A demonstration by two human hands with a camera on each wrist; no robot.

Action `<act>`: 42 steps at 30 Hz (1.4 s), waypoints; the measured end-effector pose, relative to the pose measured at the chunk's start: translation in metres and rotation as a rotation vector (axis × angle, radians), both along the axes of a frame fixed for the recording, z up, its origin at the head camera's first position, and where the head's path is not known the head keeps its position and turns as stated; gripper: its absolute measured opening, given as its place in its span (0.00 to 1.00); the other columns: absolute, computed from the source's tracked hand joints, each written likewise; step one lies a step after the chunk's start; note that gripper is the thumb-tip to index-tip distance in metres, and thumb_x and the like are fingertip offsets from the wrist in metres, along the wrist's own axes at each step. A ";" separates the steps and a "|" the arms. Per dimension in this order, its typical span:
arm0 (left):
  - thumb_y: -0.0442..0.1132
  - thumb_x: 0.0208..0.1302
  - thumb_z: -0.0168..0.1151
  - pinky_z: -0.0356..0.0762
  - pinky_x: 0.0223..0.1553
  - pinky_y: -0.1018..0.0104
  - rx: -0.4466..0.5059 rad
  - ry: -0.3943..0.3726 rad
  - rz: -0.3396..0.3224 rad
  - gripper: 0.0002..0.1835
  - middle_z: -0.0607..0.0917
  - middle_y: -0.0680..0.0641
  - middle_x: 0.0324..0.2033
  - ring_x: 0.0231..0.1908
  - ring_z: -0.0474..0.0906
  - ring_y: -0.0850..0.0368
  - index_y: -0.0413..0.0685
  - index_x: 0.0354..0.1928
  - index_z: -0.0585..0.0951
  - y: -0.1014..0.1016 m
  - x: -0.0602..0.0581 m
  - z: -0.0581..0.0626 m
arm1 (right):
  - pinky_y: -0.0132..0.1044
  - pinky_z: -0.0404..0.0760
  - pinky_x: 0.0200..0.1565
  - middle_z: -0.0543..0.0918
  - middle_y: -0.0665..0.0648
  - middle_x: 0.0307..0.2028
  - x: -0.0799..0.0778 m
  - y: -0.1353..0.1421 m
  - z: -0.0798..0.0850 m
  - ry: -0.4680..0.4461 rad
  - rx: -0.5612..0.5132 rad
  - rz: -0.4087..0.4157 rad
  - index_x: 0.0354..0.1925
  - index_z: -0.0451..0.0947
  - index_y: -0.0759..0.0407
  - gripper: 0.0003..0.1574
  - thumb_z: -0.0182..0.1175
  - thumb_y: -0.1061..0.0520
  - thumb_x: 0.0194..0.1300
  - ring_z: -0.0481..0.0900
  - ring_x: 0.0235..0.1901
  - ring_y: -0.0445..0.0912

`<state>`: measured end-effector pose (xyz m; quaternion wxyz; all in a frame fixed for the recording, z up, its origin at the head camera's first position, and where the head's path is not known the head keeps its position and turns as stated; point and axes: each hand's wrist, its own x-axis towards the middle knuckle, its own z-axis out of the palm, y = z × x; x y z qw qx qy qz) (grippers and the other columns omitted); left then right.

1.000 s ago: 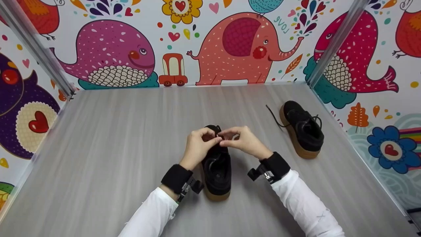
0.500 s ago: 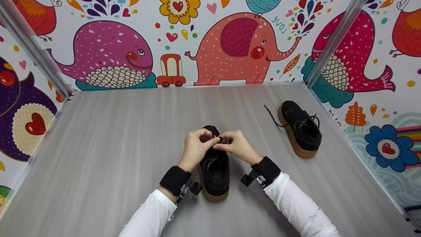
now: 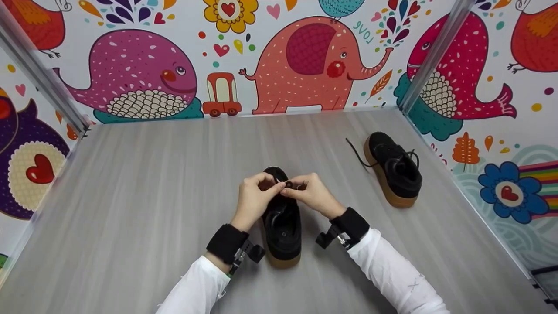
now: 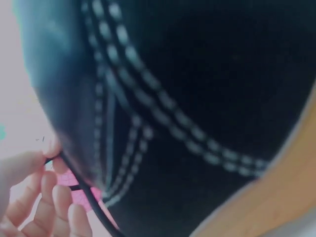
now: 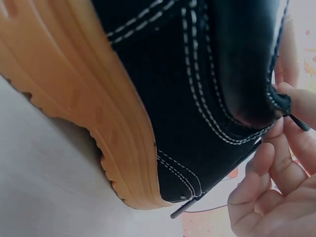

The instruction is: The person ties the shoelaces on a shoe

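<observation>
A black shoe (image 3: 283, 240) with a tan sole stands toe away in the middle of the grey floor. Over its lacing, my left hand (image 3: 253, 198) pinches a black shoelace between thumb and forefinger. Facing it, my right hand (image 3: 314, 194) pinches the lace too, and a small dark loop shows between both sets of fingertips. In the left wrist view the shoelace (image 4: 101, 213) runs down from the fingers past the white-stitched upper. The right wrist view shows a lace end (image 5: 180, 211) hanging beyond the shoe, by the loosely bent lower fingers.
A second black shoe (image 3: 394, 170) lies at the right, its lace (image 3: 357, 150) trailing onto the floor at its left. Printed cartoon panels (image 3: 305, 65) wall the back and sides. Metal posts (image 3: 436, 56) stand at the back corners.
My right hand has come slightly left, closer to the left one, and a dark lace loop now shows between the fingertips. The head view has shifted a little. Both shoes stay put.
</observation>
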<state>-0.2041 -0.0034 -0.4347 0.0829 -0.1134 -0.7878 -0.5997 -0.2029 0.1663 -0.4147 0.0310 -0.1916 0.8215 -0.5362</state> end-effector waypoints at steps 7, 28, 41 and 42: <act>0.40 0.54 0.71 0.74 0.30 0.73 0.067 -0.029 0.072 0.08 0.85 0.48 0.25 0.26 0.77 0.61 0.42 0.30 0.83 -0.004 0.003 0.007 | 0.26 0.77 0.31 0.86 0.64 0.32 0.006 -0.001 0.008 0.000 -0.015 0.014 0.36 0.83 0.72 0.09 0.64 0.64 0.60 0.78 0.27 0.35; 0.42 0.58 0.68 0.77 0.28 0.70 0.337 -0.243 0.253 0.12 0.81 0.48 0.24 0.24 0.76 0.57 0.38 0.32 0.82 -0.054 0.004 0.007 | 0.24 0.74 0.30 0.85 0.65 0.31 0.007 0.000 0.007 -0.068 -0.033 -0.010 0.37 0.84 0.70 0.10 0.62 0.63 0.61 0.77 0.26 0.39; 0.41 0.64 0.62 0.77 0.27 0.72 0.551 -0.529 0.264 0.14 0.83 0.49 0.30 0.26 0.75 0.61 0.33 0.38 0.79 -0.071 0.006 -0.024 | 0.24 0.72 0.28 0.86 0.61 0.30 0.006 -0.001 0.007 -0.061 -0.039 -0.025 0.33 0.84 0.71 0.09 0.63 0.63 0.61 0.75 0.24 0.36; 0.41 0.64 0.61 0.77 0.27 0.72 0.562 -0.547 0.259 0.14 0.84 0.49 0.30 0.26 0.75 0.61 0.33 0.38 0.79 -0.072 0.006 -0.026 | 0.24 0.72 0.28 0.86 0.61 0.30 0.006 -0.001 0.007 -0.062 -0.038 -0.025 0.32 0.84 0.71 0.09 0.63 0.63 0.61 0.75 0.24 0.36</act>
